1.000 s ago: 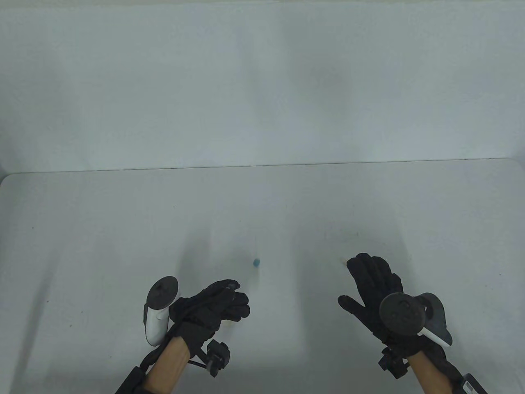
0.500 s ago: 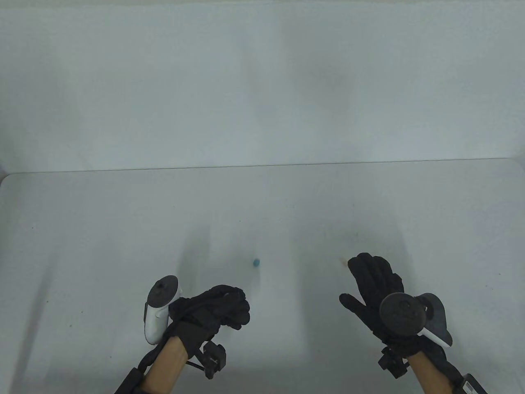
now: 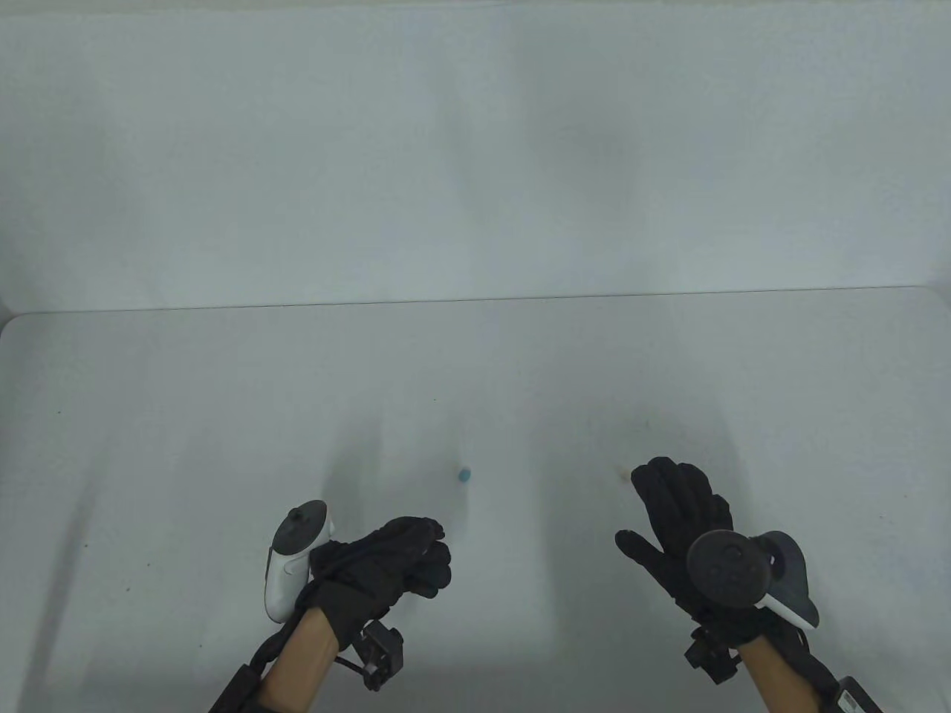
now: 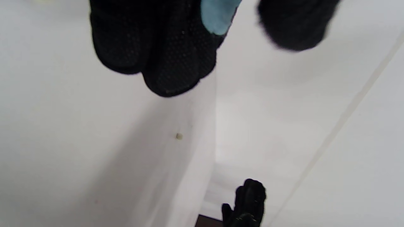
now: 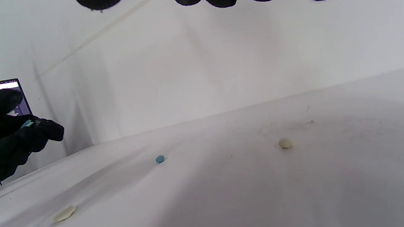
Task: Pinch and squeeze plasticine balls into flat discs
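My left hand (image 3: 427, 553) is curled just above the table and holds a light blue plasticine piece (image 4: 217, 15) against its fingers (image 4: 170, 56). The thumb (image 4: 296, 25) stands close beside the piece. The piece also shows in the right wrist view (image 5: 26, 123), inside my left hand (image 5: 28, 134). A small blue ball (image 3: 464, 474) lies on the table ahead of that hand and shows in the right wrist view (image 5: 160, 159). A cream ball (image 5: 285, 142) lies on the table. My right hand (image 3: 672, 512) is open, fingers spread, and holds nothing.
A flattened cream piece (image 5: 64, 213) lies near the table's front edge. A lit screen (image 5: 14, 94) stands behind my left hand. The white table (image 3: 223, 416) ends at a white wall (image 3: 475, 148). A cream ball (image 4: 179, 136) shows in the left wrist view.
My left hand's fingers have curled in tighter and the wrist has turned a little. My right hand and the blue ball on the table have not moved.
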`<action>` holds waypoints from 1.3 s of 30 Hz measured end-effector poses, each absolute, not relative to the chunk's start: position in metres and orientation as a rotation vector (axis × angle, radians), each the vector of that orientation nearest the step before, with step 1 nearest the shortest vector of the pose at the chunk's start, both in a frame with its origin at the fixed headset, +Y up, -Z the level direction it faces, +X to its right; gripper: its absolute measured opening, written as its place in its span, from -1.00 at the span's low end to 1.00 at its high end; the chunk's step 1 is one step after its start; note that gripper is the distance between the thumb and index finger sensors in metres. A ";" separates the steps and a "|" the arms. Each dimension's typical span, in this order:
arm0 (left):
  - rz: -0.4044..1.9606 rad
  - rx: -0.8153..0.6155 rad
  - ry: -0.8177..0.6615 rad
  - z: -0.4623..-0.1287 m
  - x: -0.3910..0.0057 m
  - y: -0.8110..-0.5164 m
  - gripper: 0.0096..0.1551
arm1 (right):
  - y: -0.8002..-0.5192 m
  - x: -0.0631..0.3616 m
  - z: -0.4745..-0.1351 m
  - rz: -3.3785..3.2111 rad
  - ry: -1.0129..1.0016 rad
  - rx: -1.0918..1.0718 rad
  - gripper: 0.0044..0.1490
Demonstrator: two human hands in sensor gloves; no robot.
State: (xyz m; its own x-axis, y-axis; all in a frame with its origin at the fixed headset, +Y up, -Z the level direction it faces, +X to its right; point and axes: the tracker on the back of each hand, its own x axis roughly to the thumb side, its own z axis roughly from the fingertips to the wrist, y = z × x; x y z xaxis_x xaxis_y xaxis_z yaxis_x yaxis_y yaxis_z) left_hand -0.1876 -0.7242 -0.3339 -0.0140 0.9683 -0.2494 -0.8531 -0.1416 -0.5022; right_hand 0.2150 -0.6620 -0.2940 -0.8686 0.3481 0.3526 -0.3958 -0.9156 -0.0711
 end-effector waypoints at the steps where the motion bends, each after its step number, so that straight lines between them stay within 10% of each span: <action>1: 1.618 -0.622 -0.233 -0.334 -0.188 -0.725 -0.08 | -0.662 0.215 -0.294 2.706 -0.196 0.473 -0.01; 9: 1.507 -0.483 -0.116 -0.336 -0.198 -0.723 -0.52 | -0.662 0.215 -0.294 2.702 -0.198 0.468 -0.01; 17: 1.500 -0.442 -0.107 -0.334 -0.200 -0.721 -0.56 | -0.662 0.214 -0.294 2.697 -0.203 0.474 -0.01; 21: 1.617 -0.569 -0.262 -0.336 -0.197 -0.725 0.08 | -0.662 0.214 -0.294 2.699 -0.200 0.475 -0.01; 24: 1.664 -0.582 -0.229 -0.335 -0.195 -0.729 0.14 | -0.663 0.214 -0.295 2.698 -0.192 0.476 -0.01; 30: 1.584 -0.507 -0.092 -0.336 -0.201 -0.731 -0.43 | -0.664 0.213 -0.295 2.702 -0.180 0.480 -0.01; 39: 1.552 -0.479 -0.092 -0.338 -0.202 -0.729 -0.52 | -0.664 0.212 -0.295 2.701 -0.169 0.488 -0.01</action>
State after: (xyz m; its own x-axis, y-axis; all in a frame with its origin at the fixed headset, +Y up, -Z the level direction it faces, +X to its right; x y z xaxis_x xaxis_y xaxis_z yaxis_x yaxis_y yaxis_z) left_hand -0.2019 -0.7293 -0.3383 0.0354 0.9701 -0.2402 -0.9348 -0.0529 -0.3513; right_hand 0.2115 -0.6644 -0.2947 -0.8638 0.3539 0.3587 -0.3957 -0.9171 -0.0483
